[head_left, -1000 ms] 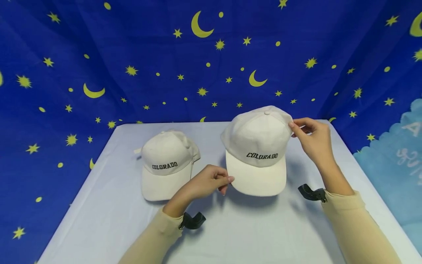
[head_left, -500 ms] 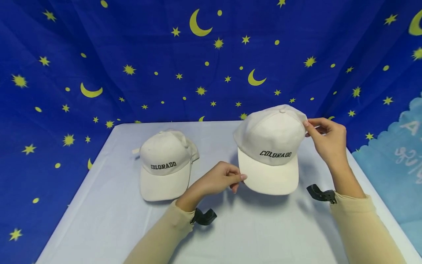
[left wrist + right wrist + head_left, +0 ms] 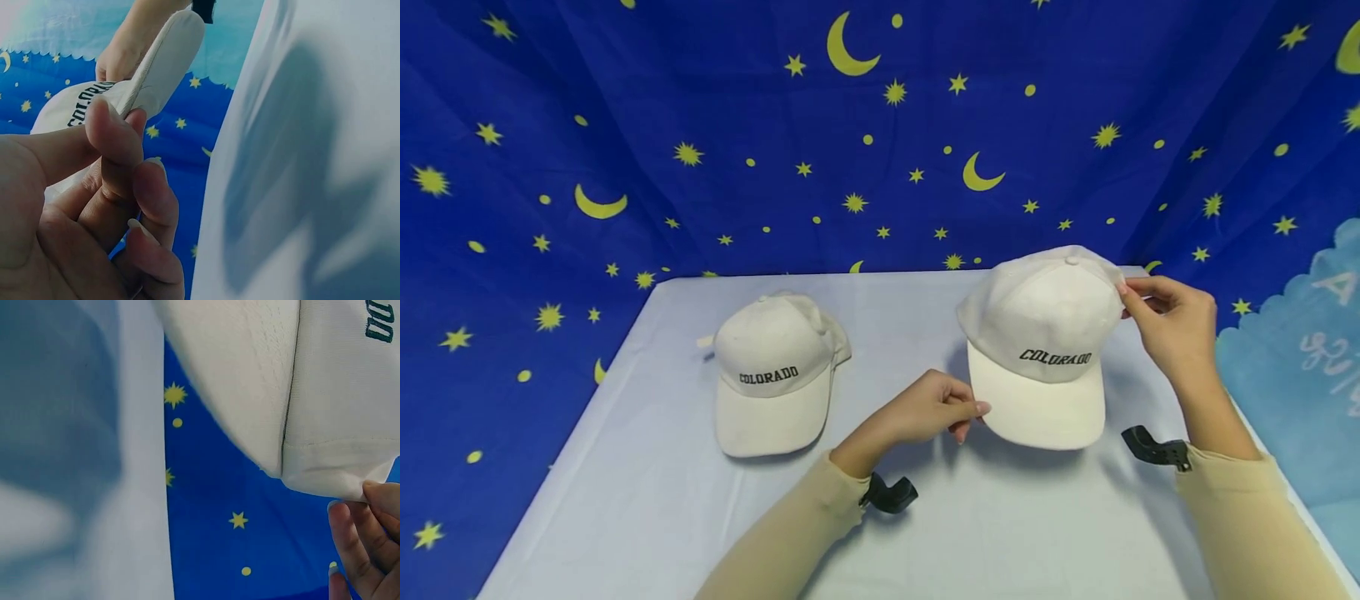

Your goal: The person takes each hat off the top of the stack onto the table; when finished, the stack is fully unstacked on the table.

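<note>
In the head view a white baseball cap (image 3: 1048, 321) with COLORADO in dark letters is held up over the right of the table, its brim toward me. My left hand (image 3: 928, 407) pinches the brim's left edge between thumb and fingers. At the crown's right side my right hand (image 3: 1172, 321) pinches the fabric. The left wrist view shows the brim (image 3: 165, 62) edge-on, with my left thumb and fingers at its corner. In the right wrist view my right hand (image 3: 372, 534) grips the lower rim of the crown (image 3: 340, 425).
A second white COLORADO cap (image 3: 771, 375) sits on the left of the white-covered table (image 3: 625, 500), brim toward me. Behind the table hangs a blue curtain (image 3: 737, 100) with yellow moons and stars. Light blue cloth (image 3: 1300, 350) hangs at the right.
Both hands have carried the held cap to the right across the table, away from the second cap. The grips look the same. The second cap has stayed in place.
</note>
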A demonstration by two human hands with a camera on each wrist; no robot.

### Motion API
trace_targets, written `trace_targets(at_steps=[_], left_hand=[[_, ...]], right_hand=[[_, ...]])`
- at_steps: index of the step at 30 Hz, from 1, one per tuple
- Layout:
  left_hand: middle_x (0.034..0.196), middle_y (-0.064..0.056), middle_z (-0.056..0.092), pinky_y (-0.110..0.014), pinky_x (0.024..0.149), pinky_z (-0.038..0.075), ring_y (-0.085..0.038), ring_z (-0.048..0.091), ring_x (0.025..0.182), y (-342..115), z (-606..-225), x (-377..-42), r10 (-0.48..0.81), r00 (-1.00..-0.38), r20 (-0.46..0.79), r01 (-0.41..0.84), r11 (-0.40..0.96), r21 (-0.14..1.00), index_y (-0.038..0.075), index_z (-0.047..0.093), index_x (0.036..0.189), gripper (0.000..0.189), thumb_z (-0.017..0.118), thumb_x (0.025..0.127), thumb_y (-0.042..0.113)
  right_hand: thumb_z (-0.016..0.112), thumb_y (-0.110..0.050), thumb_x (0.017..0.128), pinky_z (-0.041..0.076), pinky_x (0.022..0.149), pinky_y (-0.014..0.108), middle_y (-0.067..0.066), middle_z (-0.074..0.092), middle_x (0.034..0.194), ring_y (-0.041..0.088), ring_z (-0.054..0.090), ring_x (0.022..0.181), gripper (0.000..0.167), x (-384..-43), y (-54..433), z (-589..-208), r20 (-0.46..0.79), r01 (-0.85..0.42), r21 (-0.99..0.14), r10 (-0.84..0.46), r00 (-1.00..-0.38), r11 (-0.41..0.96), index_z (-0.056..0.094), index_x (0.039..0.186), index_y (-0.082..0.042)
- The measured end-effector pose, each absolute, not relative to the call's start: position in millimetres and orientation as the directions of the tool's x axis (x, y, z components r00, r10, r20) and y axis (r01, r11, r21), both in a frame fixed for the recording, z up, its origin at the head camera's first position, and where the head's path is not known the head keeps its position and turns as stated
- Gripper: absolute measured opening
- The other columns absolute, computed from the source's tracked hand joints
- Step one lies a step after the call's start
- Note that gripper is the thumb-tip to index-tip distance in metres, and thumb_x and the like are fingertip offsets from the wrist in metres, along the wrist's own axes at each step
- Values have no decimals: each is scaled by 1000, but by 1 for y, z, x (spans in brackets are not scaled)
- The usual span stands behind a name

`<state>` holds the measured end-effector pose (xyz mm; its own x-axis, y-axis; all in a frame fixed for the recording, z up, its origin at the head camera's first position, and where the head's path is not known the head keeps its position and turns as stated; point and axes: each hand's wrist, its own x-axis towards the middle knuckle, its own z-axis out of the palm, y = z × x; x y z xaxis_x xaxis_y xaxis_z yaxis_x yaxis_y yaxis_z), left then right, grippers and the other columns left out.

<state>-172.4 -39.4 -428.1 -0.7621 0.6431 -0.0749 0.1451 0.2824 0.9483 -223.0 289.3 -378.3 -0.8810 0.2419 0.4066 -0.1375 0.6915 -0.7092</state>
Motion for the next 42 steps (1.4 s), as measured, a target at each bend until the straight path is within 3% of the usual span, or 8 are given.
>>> trace_targets(at_steps=[9,18,24,28,33,38,40,42], left_hand=[[57,-1,62,-23,46,29,-9,43,49,-17,-437,-174,647,-754,-111,122,304,945,1,75,87,34,65,102,30],[56,-1,62,-22,44,30,-8,44,47,1,-447,-176,655,-747,-115,109,291,951,2,78,91,33,65,102,29],[55,-1,61,-22,44,30,-8,43,46,16,-456,-177,659,-742,-125,90,282,955,2,78,89,33,65,102,29],[55,0,60,-22,44,31,-9,44,47,26,-462,-179,653,-747,-129,87,287,954,3,78,87,33,65,102,29],[54,0,60,-21,45,32,-8,44,46,38,-466,-181,648,-749,-138,86,302,950,5,78,85,33,65,102,30],[53,1,59,-20,45,30,-6,42,44,50,-467,-185,639,-754,-153,103,345,933,7,78,83,33,65,102,31],[53,2,59,-20,45,30,-6,41,44,55,-467,-187,635,-756,-159,108,360,927,7,78,82,33,65,102,30],[53,1,60,-20,45,30,-6,41,44,60,-467,-190,633,-756,-167,107,372,922,7,78,82,32,65,102,30]], right_hand=[[64,-28,102,44,59,8,-31,54,78,-12,57,68,34,-222,308,-385,380,-100,-697,247,-891,710,74,115,1],[62,-27,103,45,59,7,-13,62,87,-9,59,69,35,-222,328,-397,343,-51,-676,252,-905,735,73,117,3],[62,-26,103,44,60,6,-23,59,82,-15,55,67,34,-220,339,-399,338,-40,-669,257,-906,742,72,117,4],[61,-26,103,45,61,5,-9,67,88,-16,55,67,35,-219,347,-400,321,-23,-670,262,-910,742,71,118,5],[61,-25,103,44,60,5,-13,64,85,-18,54,65,35,-219,356,-405,318,-5,-666,278,-906,746,71,117,6],[60,-25,104,42,58,5,10,70,97,-20,51,64,37,-219,366,-408,300,32,-650,295,-907,759,70,120,7],[59,-25,104,43,58,5,5,69,94,-21,51,64,38,-220,370,-409,288,42,-653,299,-910,756,69,121,7],[59,-25,104,43,59,5,-13,64,85,-21,51,65,38,-220,374,-410,278,48,-662,304,-911,748,69,121,8]])
